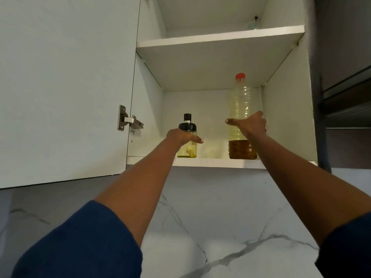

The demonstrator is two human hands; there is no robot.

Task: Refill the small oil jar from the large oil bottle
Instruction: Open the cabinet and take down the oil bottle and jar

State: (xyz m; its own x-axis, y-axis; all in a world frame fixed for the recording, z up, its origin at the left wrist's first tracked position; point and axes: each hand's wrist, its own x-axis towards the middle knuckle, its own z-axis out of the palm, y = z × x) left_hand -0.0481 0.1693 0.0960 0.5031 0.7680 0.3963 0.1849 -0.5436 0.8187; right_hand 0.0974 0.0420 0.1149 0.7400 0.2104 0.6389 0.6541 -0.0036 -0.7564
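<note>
Reaching up into an open white wall cabinet (285,121), both arms stretch toward the lower shelf (216,163), dark blue sleeves pushed back to the elbows. The left hand (181,136) is wrapped around the small oil jar (187,144) just under its black lid, thumb lying across the front of the glass — the fingers are closed on it. The jar stands upright on the shelf, left of centre, with a shallow layer of pale yellow oil at the bottom.

The right hand (251,125) is clamped on the large oil bottle (241,109) at about mid-height, thumb pointing left across the front and fingers curled round the far side. A ring shows on one finger. This clear plastic bottle has a red cap and stands upright near the right wall of the cabinet, well apart from the jar — amber oil fills only its lowest part. Whether either container has left the shelf cannot be told.

The cabinet door (64,87) hangs open to the left, its metal hinge (128,121) in view. The upper shelf (220,38) is above, and a marble-patterned wall (210,207) runs below the cabinet.
</note>
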